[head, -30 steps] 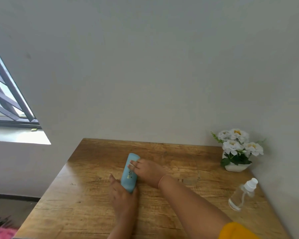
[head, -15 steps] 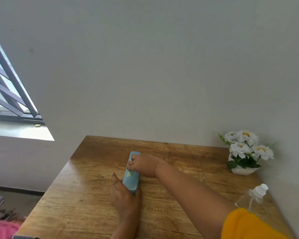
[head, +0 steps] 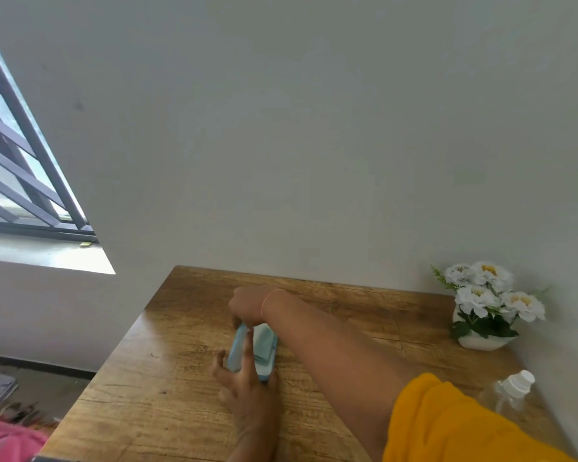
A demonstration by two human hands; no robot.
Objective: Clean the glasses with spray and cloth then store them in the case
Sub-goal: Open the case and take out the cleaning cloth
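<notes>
No legible text, label or number on case [head: 235, 353] or spray bottle [head: 514, 386]

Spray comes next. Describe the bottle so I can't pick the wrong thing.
On the wooden table, look along its right side by the wall. Nearer the person than the white flower pot is the spray bottle, partly hidden by the yellow sleeve. It alone is see-through, with a white nozzle cap.
</notes>
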